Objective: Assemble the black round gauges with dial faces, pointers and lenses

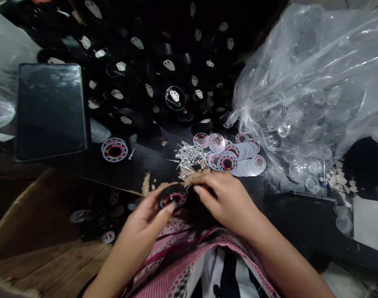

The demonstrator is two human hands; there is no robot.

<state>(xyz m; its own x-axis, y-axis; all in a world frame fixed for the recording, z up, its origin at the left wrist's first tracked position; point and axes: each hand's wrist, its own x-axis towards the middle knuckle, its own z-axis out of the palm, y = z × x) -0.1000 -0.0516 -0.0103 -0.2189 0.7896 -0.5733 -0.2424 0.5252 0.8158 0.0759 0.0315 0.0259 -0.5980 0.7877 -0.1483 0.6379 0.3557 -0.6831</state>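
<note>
My left hand (147, 217) grips a round black gauge (173, 196), its coloured dial facing up and the thumb lying on the dial. Just right of the gauge, my right hand (222, 192) has thumb and fingertips drawn together in a pinch; what is between them, if anything, is too small to make out. Beyond the right fingertips lies a pile of small white pointers (189, 156). Printed dial discs (227, 161) are stacked and spread beside that pile.
Many black gauge housings (174, 97) with whitish metal plates fill the back. A clear plastic bag (313, 82) of transparent round covers stands at right. At left are a dark rectangular tray (50, 111) and more dial discs (114, 150). Assembled gauges (108, 236) lie lower left.
</note>
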